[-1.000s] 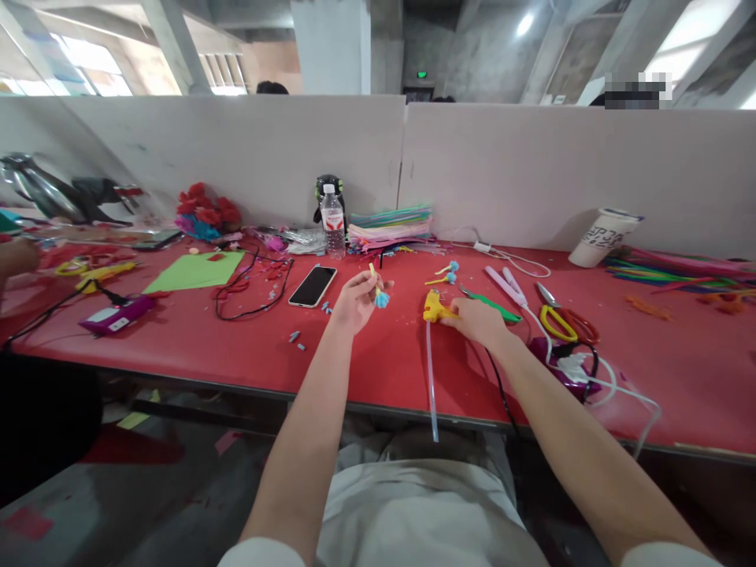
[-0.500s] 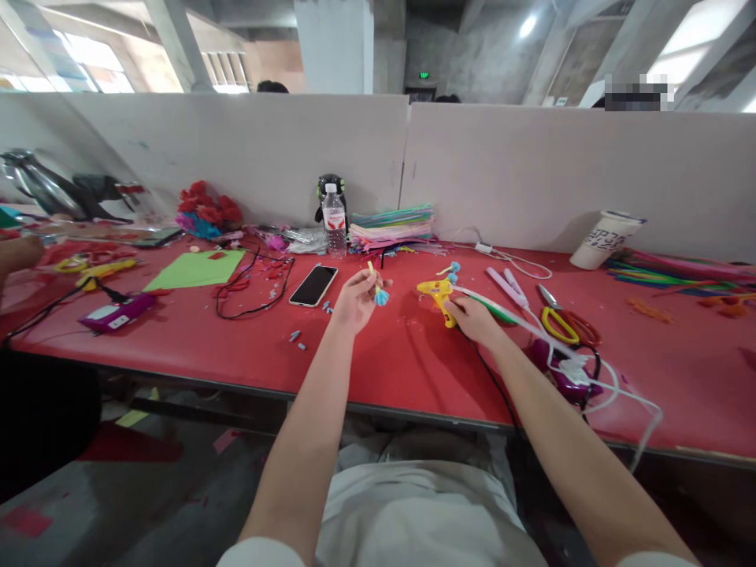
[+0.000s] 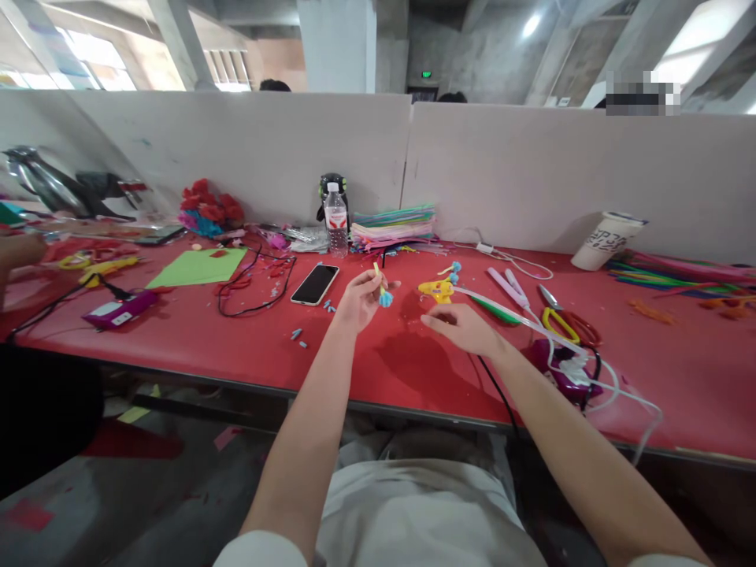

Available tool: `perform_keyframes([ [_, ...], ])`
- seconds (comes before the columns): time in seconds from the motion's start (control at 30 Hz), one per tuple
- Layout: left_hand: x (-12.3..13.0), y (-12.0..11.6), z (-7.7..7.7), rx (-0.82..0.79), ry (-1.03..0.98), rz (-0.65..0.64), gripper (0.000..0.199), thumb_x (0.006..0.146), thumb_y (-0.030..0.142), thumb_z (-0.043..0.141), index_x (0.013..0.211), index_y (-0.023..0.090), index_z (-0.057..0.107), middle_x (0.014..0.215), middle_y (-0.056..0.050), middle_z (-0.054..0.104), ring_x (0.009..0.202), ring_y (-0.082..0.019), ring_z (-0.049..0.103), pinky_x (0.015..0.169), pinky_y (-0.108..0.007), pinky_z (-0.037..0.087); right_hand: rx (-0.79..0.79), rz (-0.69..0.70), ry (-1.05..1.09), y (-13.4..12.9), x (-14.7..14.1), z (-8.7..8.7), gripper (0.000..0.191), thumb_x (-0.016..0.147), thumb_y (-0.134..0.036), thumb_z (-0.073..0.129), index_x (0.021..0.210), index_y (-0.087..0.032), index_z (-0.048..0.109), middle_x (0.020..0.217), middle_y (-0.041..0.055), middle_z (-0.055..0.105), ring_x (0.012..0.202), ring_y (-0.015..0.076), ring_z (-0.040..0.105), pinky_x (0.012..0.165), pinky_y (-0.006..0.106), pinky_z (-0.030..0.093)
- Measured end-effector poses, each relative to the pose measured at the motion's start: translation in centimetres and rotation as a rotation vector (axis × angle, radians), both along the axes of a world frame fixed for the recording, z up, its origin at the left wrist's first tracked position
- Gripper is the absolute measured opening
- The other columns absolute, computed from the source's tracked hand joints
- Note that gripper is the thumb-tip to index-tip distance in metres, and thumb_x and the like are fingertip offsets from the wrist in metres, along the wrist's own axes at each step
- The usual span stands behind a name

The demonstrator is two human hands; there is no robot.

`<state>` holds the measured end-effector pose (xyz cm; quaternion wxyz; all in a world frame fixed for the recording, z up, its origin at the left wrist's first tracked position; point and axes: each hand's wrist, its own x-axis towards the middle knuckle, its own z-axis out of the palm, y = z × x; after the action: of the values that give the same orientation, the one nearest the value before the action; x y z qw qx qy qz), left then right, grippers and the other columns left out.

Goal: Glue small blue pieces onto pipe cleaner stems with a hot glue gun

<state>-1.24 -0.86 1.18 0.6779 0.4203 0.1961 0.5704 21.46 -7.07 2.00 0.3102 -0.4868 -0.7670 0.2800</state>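
My left hand is closed on a small blue craft flower with a pale yellow stem, held above the red table by its stem. Just in front of the yellow glue gun, my right hand hovers with thumb and fingers apart and nothing in them. The glue gun lies on the table, its handle partly hidden by that hand, and a long clear glue stick runs back from it. More small blue flowers lie just behind the gun.
A phone and blue scraps lie left of my hands. Behind stand a water bottle and bundled pipe cleaners. Scissors, a purple power strip and cables are at right. Another person's hand shows far left.
My right hand has let go of the glue gun and drawn slightly toward me, fingers apart. My left hand, with the flower, has shifted slightly right.
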Motion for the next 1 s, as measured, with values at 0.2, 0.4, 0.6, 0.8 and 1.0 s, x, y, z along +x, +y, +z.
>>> perform_keyframes([
  [0.2, 0.1, -0.3, 0.0, 0.007, 0.046, -0.037, 0.017, 0.072, 0.024, 0.075, 0.071, 0.013, 0.062, 0.069, -0.001, 0.058, 0.065, -0.011, 0.061, 0.056, -0.021, 0.040, -0.259, -0.032, 0.398, 2.6, -4.4, 0.6, 0.049, 0.080, -0.064, 0.057, 0.073, -0.016, 0.065, 0.067, 0.0047, 0.063, 0.059, 0.0130, 0.054, 0.056, 0.026, 0.041],
  [0.4, 0.6, 0.0, -0.5, 0.026, 0.145, -0.012, 0.015, 0.072, 0.023, 0.075, 0.070, 0.013, 0.063, 0.068, -0.002, 0.061, 0.054, -0.007, 0.052, 0.054, -0.022, 0.041, -0.280, -0.134, 0.574, 4.3, -5.4, -1.1, 0.045, 0.067, -0.061, 0.072, 0.064, -0.017, 0.062, 0.055, 0.0000, 0.054, 0.050, 0.0103, 0.044, 0.049, 0.025, 0.036],
  [0.6, 1.1, 0.2, -0.8, 0.068, 0.194, -0.018, 0.018, 0.070, 0.025, 0.076, 0.070, 0.013, 0.063, 0.069, -0.004, 0.064, 0.064, -0.012, 0.060, 0.065, -0.025, 0.046, -0.245, -0.056, 0.637, 3.9, -5.0, -2.3, 0.044, 0.070, -0.060, 0.069, 0.064, -0.017, 0.060, 0.059, -0.0006, 0.053, 0.054, 0.0102, 0.045, 0.055, 0.025, 0.038],
  [0.8, 0.5, 0.4, -0.7, 0.051, 0.121, 0.057, 0.019, 0.069, 0.026, 0.078, 0.071, 0.014, 0.063, 0.067, -0.002, 0.061, 0.077, -0.018, 0.066, 0.063, -0.025, 0.044, -0.233, -0.058, 0.607, 3.6, -4.4, -2.4, 0.041, 0.073, -0.058, 0.066, 0.075, -0.017, 0.062, 0.066, 0.0011, 0.059, 0.059, 0.0121, 0.052, 0.060, 0.026, 0.042],
  [1.0, 0.2, 0.7, -0.3, -0.049, 0.034, 0.185, 0.017, 0.070, 0.022, 0.076, 0.072, 0.014, 0.062, 0.066, 0.000, 0.061, 0.061, -0.011, 0.060, 0.058, -0.024, 0.041, -0.175, -0.125, 0.604, 3.7, -4.1, -2.6, 0.040, 0.083, -0.053, 0.057, 0.060, -0.020, 0.051, 0.049, -0.0044, 0.040, 0.046, 0.0102, 0.042, 0.051, 0.025, 0.037],
])
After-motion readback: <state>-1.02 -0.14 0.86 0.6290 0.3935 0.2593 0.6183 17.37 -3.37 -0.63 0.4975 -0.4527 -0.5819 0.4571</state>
